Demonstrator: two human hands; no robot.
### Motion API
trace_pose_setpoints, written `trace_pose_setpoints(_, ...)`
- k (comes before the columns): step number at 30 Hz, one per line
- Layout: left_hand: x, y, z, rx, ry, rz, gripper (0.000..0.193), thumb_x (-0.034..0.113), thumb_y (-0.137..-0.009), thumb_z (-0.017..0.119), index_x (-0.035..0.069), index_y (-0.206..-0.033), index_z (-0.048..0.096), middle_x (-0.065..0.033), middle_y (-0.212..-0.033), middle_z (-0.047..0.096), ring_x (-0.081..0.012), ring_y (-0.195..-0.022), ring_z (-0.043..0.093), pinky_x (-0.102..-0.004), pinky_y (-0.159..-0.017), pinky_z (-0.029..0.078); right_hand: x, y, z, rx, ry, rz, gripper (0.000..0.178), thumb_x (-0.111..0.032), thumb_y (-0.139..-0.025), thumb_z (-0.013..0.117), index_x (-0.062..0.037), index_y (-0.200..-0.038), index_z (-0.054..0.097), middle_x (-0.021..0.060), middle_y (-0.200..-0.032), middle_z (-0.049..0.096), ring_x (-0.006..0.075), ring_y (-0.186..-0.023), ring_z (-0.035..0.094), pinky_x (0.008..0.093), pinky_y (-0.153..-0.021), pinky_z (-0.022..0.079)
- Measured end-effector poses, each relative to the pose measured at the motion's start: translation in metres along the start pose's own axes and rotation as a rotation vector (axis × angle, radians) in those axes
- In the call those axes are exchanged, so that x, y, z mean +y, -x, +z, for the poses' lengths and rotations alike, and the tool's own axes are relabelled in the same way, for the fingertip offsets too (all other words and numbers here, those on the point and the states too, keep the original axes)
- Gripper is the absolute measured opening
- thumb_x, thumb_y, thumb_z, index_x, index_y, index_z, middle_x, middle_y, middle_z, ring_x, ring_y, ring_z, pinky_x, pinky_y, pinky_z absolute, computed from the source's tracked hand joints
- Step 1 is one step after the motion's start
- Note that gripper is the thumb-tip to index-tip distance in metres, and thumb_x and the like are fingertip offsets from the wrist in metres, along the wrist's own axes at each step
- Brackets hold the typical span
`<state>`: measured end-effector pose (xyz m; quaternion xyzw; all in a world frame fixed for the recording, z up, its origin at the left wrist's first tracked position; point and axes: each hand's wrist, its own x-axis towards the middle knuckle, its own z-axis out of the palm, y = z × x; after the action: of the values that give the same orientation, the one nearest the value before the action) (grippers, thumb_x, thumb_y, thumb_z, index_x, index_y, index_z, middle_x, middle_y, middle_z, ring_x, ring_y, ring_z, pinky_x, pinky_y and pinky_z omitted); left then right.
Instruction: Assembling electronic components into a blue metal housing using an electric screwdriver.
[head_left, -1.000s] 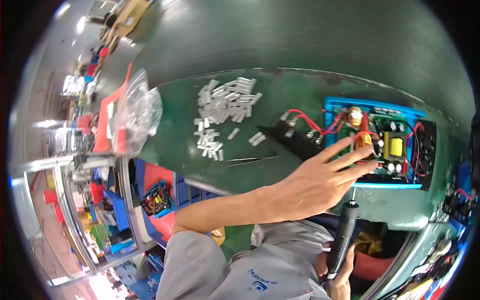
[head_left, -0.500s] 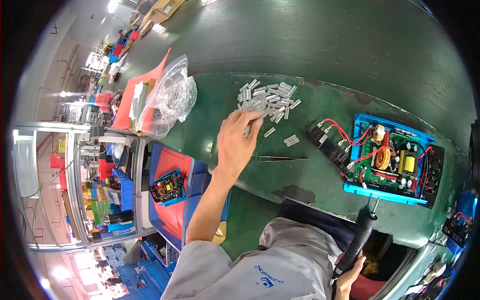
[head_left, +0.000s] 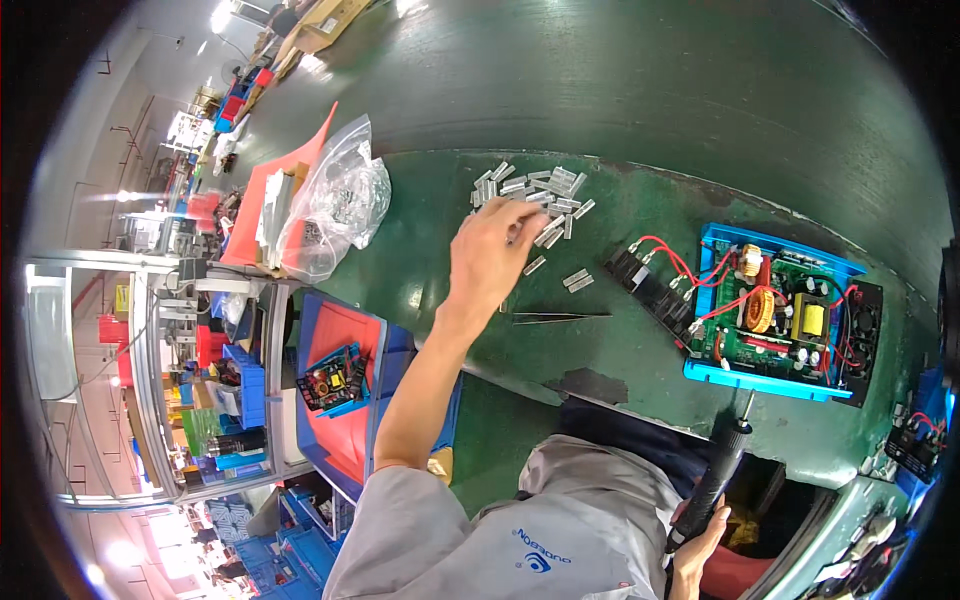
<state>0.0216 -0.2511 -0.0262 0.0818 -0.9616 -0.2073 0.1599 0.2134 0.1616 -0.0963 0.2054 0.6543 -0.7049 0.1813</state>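
My left hand (head_left: 487, 255) reaches over a pile of small shiny, clear-looking bars (head_left: 560, 185), fingers curled and thumb tip close to them at its near edge. What they pinch, if anything, is hidden. Low at the right, my right hand (head_left: 705, 548) is wrapped round a black power screwdriver (head_left: 718, 480), its bit pointing up toward the bench edge. Right of the pile sits a blue open-topped housing (head_left: 770, 380) with a green circuit board (head_left: 735, 333), copper coils and a fan. Red wires join it to a black end panel (head_left: 648, 295) lying at its left.
Tweezers (head_left: 562, 318) lie below the pile, near a few loose bars (head_left: 577, 280). Left on the bench are a clear plastic bag (head_left: 350, 195) and red sheet (head_left: 262, 195). A blue bin (head_left: 310, 340) with another board unit (head_left: 335, 380) stands lower left.
My left hand has shifted slightly up and right, closer into the bars, and its fingers have curled. My right hand and the screwdriver stay in nearly the same place.
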Motion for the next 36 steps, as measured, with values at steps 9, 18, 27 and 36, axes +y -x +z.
trace_pose_setpoints(9, 0.002, 0.064, -0.048, -0.115, -0.06, -0.193, 0.016, 0.022, -0.088, 0.076, 0.01, -0.098, 0.073, -0.0065, -0.088, 0.068, -0.0231, -0.077, 0.07, -0.0365, -0.071, 0.052, 0.006, -0.001, -0.006, 0.005, -0.011, 0.017, 0.085, -0.074, -0.099, 0.029, 0.0021, -0.127, 0.056, 0.0034, -0.067, 0.056, 0.0111, -0.056, 0.052, 0.025, -0.052, 0.038)
trace_pose_setpoints(18, 0.024, 0.085, -0.018, 0.0, -0.227, -0.109, 0.006, 0.008, -0.086, 0.073, 0.004, -0.092, 0.073, -0.0131, -0.086, 0.067, -0.0258, -0.074, 0.068, -0.0339, -0.069, 0.053, -0.004, 0.002, -0.01, -0.025, -0.037, 0.131, 0.072, -0.068, -0.101, 0.035, -0.0021, -0.116, 0.059, 0.0027, -0.079, 0.061, 0.0113, -0.067, 0.055, 0.0263, -0.061, 0.045)
trace_pose_setpoints(27, -0.002, 0.082, -0.022, -0.066, -0.146, -0.226, 0.021, 0.018, -0.093, 0.075, 0.0, -0.103, 0.075, -0.0082, -0.087, 0.074, -0.0135, -0.071, 0.066, -0.0299, -0.068, 0.053, -0.017, 0.002, -0.02, -0.193, 0.124, -0.061, 0.068, -0.054, -0.108, 0.026, 0.0027, -0.132, 0.054, 0.0054, -0.082, 0.064, 0.0135, -0.073, 0.058, 0.0308, -0.07, 0.047)
trace_pose_setpoints(36, -0.016, 0.087, -0.021, -0.066, -0.497, 0.003, 0.026, 0.021, -0.095, 0.072, -0.003, -0.105, 0.076, -0.0109, -0.077, 0.073, -0.0152, -0.068, 0.066, -0.0319, -0.068, 0.054, -0.039, -0.004, -0.028, -0.247, 0.138, -0.057, 0.044, -0.034, -0.109, 0.04, 0.0003, -0.134, 0.05, 0.0211, -0.071, 0.059, 0.0376, -0.065, 0.063, 0.0446, -0.063, 0.047)
